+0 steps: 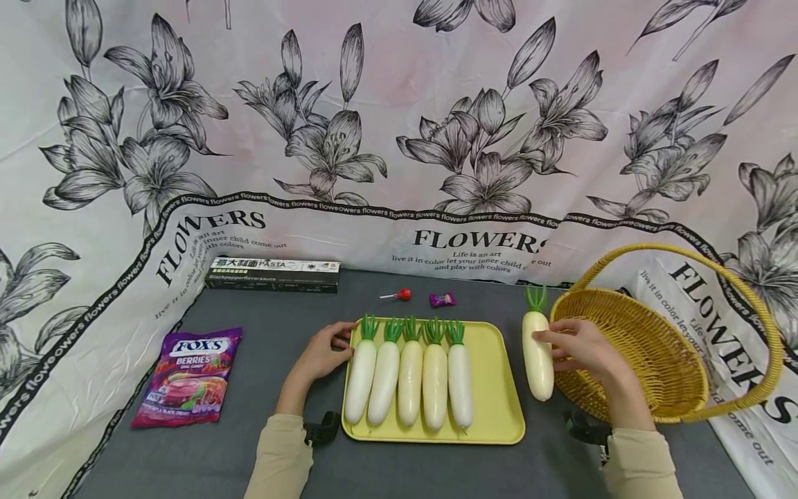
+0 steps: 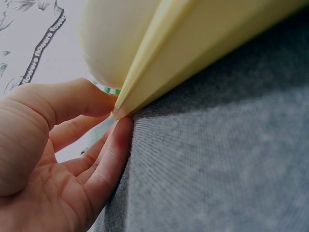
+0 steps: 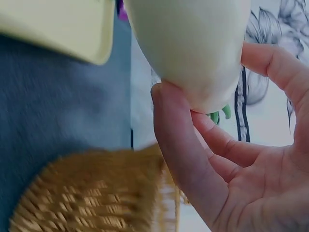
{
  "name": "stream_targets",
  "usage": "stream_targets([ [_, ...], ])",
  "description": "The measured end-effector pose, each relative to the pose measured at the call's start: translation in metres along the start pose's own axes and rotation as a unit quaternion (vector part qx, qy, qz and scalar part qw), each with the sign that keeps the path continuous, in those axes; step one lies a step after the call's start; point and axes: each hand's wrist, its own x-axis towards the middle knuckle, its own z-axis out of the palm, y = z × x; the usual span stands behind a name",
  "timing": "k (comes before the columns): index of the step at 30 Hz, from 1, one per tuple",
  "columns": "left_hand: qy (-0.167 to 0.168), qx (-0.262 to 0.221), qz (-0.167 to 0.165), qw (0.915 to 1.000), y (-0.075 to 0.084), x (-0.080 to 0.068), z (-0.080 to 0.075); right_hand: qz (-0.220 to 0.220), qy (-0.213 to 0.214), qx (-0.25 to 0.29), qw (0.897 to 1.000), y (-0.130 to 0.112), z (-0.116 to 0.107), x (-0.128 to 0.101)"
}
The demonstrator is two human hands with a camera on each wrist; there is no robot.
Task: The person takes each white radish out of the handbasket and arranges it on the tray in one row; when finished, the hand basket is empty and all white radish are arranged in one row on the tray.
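Observation:
My right hand grips a white radish with green leaf stubs, between the yellow tray and the wicker basket. In the right wrist view, the thumb and fingers close around the held radish. My left hand is at the tray's upper left edge. The left wrist view shows its thumb and fingers pinching the rim of the tray. Several white radishes lie side by side on the tray, leaves pointing away, leaving its right part bare.
A purple candy bag lies at the left. Behind the tray are a black pasta box, a red lollipop and a small purple-wrapped candy. The basket's tall handle arches at the right. A flower-printed cloth backs the dark table.

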Motion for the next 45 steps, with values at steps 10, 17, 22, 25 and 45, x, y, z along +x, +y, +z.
stream_targets([
  [10, 0.003, 0.002, -0.003, 1.0, -0.001, 0.0, 0.001, 0.001, -0.001, 0.007, 1.0, -0.001, 0.041, 0.008],
  [17, 0.005, 0.0, -0.001, 1.0, -0.002, 0.001, 0.001, 0.01, 0.002, 0.017, 1.0, 0.008, 0.064, 0.011],
  [22, 0.003, -0.004, -0.005, 1.0, -0.001, 0.0, 0.001, 0.014, 0.011, -0.005, 1.0, 0.016, 0.078, 0.013],
  [25, 0.004, -0.005, -0.007, 1.0, -0.001, 0.0, 0.001, 0.013, 0.014, -0.015, 1.0, 0.018, 0.086, 0.014],
  [45, 0.002, -0.002, -0.007, 1.0, -0.002, 0.002, 0.001, 0.002, 0.036, -0.051, 0.998, 0.021, 0.104, 0.012],
])
